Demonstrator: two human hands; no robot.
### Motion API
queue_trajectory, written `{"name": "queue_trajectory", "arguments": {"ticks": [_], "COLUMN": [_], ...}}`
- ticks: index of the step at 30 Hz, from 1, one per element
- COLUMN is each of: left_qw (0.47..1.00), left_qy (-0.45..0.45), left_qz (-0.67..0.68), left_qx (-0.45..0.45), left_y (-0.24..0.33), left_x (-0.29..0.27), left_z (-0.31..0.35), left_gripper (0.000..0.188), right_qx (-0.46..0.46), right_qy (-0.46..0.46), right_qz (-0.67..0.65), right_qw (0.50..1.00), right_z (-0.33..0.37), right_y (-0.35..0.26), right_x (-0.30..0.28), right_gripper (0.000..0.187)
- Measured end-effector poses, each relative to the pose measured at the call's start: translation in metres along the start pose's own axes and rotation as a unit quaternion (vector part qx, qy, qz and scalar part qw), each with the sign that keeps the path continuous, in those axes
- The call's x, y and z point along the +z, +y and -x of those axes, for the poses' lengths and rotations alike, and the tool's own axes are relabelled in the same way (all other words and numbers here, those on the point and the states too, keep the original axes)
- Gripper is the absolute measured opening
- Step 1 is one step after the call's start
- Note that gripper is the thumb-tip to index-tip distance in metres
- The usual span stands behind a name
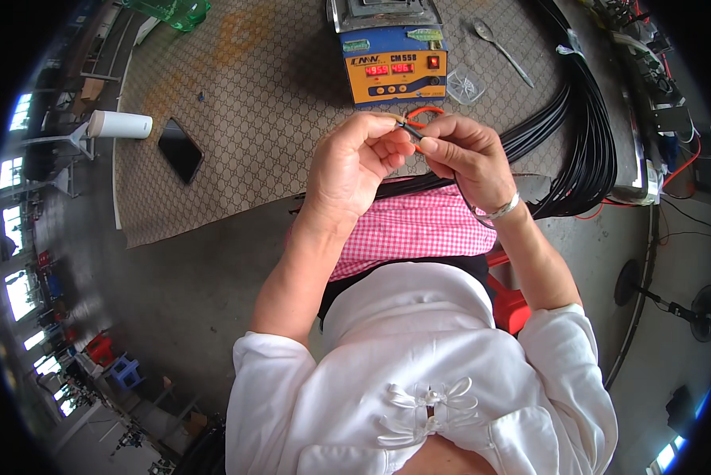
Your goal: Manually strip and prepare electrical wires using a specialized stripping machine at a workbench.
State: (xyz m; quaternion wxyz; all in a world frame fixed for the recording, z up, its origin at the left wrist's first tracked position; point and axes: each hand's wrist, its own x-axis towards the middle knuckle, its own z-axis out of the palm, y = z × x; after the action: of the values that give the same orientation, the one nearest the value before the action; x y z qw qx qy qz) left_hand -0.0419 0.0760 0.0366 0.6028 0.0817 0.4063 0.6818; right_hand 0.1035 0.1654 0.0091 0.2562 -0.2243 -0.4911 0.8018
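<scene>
In front of the blue and orange heated pot, my two hands meet at the end of a thin black cable (410, 128). The thumb and index finger of my left hand (347, 162) pinch the cable's tip, where small wire ends show. Its other fingers are loosely curled. My right hand (476, 158) grips the same cable a little farther back between thumb and fingers. An orange-red loop (425, 112) shows just behind the fingers; I cannot tell whether it joins the cable. The tip itself is mostly covered by my left fingers.
The pot unit (395, 77) has lit red displays. Right of it are a clear plastic dish (465, 85) and a metal spoon (504, 52). A thick bundle of black cables (589, 142) hangs over the table edge. A phone (180, 151) and white cup (121, 125) lie left.
</scene>
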Motion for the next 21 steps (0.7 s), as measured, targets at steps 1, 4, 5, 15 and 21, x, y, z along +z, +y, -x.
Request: {"name": "queue_trajectory", "arguments": {"ticks": [1,4,5,15,21], "left_qw": [1.0,0.999,0.998,0.996,0.994], "left_qy": [-0.001,-0.017,-0.025,-0.072,-0.09], "left_qz": [0.003,0.044,0.063,0.015,-0.003], "left_qx": [-0.003,-0.009,-0.011,0.052,0.059], "left_y": [0.0,-0.001,-0.002,-0.016,-0.018], "left_x": [0.0,-0.003,-0.004,-0.003,0.0], "left_z": [0.001,0.003,0.003,0.012,0.012], "left_gripper": [0.019,0.023,0.024,0.02,0.015], "right_qx": [0.006,0.02,0.025,0.0,-0.017], "right_qy": [-0.001,-0.002,-0.001,-0.031,-0.054], "right_qz": [-0.017,-0.044,-0.05,-0.092,-0.089], "right_qw": [1.0,0.999,0.998,0.995,0.994], "right_z": [0.0,0.001,0.002,0.003,0.004], "right_y": [0.002,0.002,0.002,0.016,0.016], "right_x": [0.0,0.0,0.0,-0.006,-0.007], "right_gripper": [0.008,0.008,0.008,0.008,0.008]}}
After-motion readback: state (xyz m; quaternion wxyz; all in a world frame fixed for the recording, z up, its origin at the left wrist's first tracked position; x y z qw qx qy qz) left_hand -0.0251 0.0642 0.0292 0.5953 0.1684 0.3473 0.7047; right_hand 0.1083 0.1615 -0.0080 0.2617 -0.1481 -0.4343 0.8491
